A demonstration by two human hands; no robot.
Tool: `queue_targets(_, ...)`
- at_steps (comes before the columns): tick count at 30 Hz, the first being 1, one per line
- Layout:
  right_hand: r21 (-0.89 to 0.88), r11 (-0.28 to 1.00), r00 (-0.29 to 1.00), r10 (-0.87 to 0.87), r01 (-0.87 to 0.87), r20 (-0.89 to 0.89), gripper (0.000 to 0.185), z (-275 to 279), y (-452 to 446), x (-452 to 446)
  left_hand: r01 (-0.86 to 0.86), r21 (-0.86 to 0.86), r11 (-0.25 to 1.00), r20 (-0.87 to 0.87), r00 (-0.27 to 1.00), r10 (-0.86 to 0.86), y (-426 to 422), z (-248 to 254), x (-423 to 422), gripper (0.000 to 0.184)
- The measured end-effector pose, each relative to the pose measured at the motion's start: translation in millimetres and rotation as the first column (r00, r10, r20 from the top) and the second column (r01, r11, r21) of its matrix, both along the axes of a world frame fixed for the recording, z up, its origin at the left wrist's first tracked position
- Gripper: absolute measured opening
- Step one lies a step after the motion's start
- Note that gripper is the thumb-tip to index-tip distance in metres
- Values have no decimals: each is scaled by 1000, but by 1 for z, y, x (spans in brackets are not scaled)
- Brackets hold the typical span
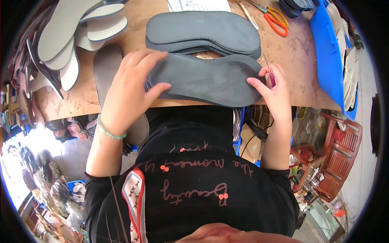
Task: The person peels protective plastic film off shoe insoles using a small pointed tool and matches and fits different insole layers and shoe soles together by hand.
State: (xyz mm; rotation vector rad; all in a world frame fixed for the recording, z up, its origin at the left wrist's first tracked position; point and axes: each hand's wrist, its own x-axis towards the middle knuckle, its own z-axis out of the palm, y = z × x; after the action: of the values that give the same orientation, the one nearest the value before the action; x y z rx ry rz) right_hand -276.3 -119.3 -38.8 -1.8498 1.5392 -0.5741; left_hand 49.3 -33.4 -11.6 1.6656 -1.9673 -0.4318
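A dark grey shoe insole [202, 79] lies crosswise at the table's front edge, with at least one more layer showing beneath its left end. My left hand [135, 77] is over that left end, thumb resting on the top face and fingers spread toward the back edge. At the right end, my right hand [275, 87] has its thumb on the insole's rim. Its curled fingers hold a thin tool with a purple handle [272, 79], whose slim point sticks up; its exact kind is unclear. Directly behind sits a stack of similar grey insoles [202, 30].
Pale insoles [60, 36] are heaped at the left, beside a brown-grey insole [107, 69]. Orange-handled scissors [276, 25], a pen [248, 15] and printed paper [198, 5] lie at the back. A blue bin [329, 56] stands on the right, and a wooden chair [338, 156] beyond.
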Motion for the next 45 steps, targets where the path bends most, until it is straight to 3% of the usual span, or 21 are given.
queue_targets(2,81,997,998,8,-3,-62,31,5,-1,0,70,17,997,-4,998,-70,-4,-1,1,51)
queue_targets(5,45,998,984,-54,46,171,24,14,8,13,110,56,992,-9,994,-110,-8,-1,3,55)
queue_targets(8,-6,995,988,102,-102,117,19,31,15,-1,130,62,990,-45,991,-127,-10,-1,2,57)
queue_targets(11,-309,845,815,517,-438,261,15,48,21,-4,158,24,987,-57,986,-157,-12,-2,1,54)
queue_targets(14,-295,617,554,786,-729,275,19,65,24,-8,190,-1,982,-28,981,-190,-13,6,3,41)
queue_targets(16,-179,494,439,855,-851,276,22,74,21,-11,250,-6,968,12,968,-250,-9,11,19,30)
queue_targets(19,-87,393,349,883,-915,313,27,69,25,-18,405,219,888,-373,875,-307,7,22,38,19)
queue_targets(21,-63,379,340,883,-923,322,27,64,27,-23,482,261,836,-433,833,-345,15,26,41,20)
queue_targets(22,-72,441,393,853,-895,343,27,62,27,-26,519,279,808,-461,810,-361,18,28,42,21)
queue_targets(25,-143,657,571,726,-740,384,19,55,26,-33,335,287,898,-453,873,-181,25,27,35,29)
queue_targets(26,30,854,747,437,-520,501,17,57,32,-35,235,274,933,-525,849,-60,24,21,30,33)
queue_targets(27,229,939,832,93,-255,547,15,60,38,-35,131,268,955,-593,803,56,19,12,21,37)
queue_targets(28,222,965,851,1,-139,525,16,53,28,-32,26,269,963,-657,736,164,14,7,15,42)
queue_targets(29,210,977,859,-91,-20,504,17,41,11,-27,27,304,952,-612,772,173,7,6,12,45)
queue_targets(31,164,986,914,-88,24,397,22,21,-9,-21,25,370,929,-517,836,184,-6,4,6,50)
queue_targets(35,144,980,909,-185,140,374,22,-14,-15,-10,-76,272,959,-384,906,180,-12,-10,-1,50)
queue_targets(38,157,969,894,-236,189,380,22,-17,-11,-3,-106,245,964,-384,902,196,-12,-15,2,46)
queue_targets(41,110,973,941,-225,203,253,27,-21,-13,-5,-118,248,962,-340,919,200,-13,-12,1,45)
queue_targets(44,-246,955,985,-148,165,85,32,-25,-13,-3,-164,123,979,-217,958,188,-11,-6,2,42)
queue_targets(45,-278,953,993,-111,119,43,35,-27,-15,-7,-186,127,974,-235,949,212,-7,-3,9,39)
